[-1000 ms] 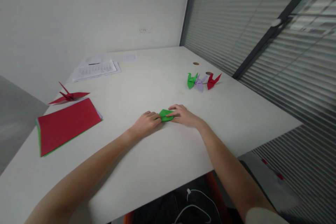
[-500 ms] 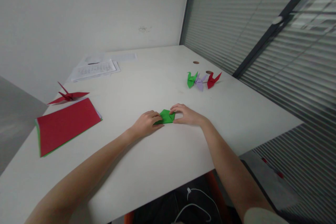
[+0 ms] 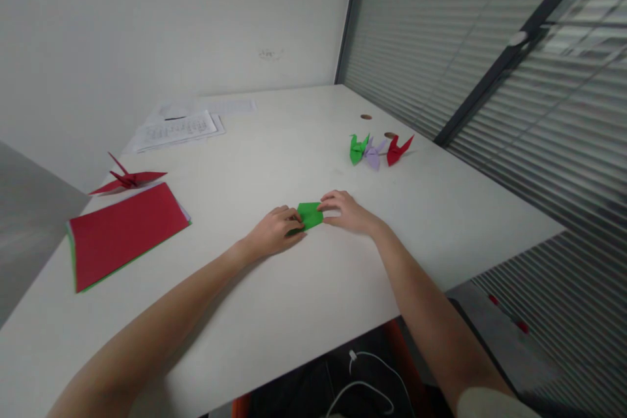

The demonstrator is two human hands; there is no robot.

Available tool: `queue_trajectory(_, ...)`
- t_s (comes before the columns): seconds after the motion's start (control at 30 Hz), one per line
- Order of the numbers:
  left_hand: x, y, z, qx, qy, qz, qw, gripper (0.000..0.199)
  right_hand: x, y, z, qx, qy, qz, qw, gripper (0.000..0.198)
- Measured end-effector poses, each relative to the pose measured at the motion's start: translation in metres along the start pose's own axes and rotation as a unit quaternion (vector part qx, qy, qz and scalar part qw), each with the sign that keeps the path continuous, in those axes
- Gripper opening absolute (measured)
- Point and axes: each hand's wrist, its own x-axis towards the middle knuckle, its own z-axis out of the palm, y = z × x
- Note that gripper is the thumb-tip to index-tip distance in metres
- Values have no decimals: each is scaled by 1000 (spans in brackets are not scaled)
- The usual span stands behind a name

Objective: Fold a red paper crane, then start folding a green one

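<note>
A small folded green paper (image 3: 309, 215) lies flat on the white table (image 3: 294, 287) near its middle. My left hand (image 3: 272, 233) presses its fingertips on the paper's left edge. My right hand (image 3: 349, 213) pinches the paper's right edge with thumb and fingers. Both forearms reach in from the bottom of the view.
A stack of red and green sheets (image 3: 122, 232) lies at the left, with a dark red paper crane (image 3: 128, 178) behind it. Green (image 3: 357, 149), lilac (image 3: 373, 155) and red (image 3: 398, 149) folded figures stand at the far right. Printed white papers (image 3: 179, 127) lie at the back.
The green paper has been folded flatter and now shows a squarer shape. My right hand has shifted slightly away from me; my left hand has barely moved.
</note>
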Motion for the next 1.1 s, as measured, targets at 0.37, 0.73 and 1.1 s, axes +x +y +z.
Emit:
queue_trajectory(0.37,-2,0,-1,105,5,-103,989,24,3,-7,11,-10,-23,-47,999,22)
queue_trajectory(0.73,-2,-6,3,36,0,-42,998,28,8,-17,18,9,-3,-121,993,19)
queue_trajectory(1.1,-6,-16,5,44,7,-13,999,27,12,-19,31,60,45,-113,991,20)
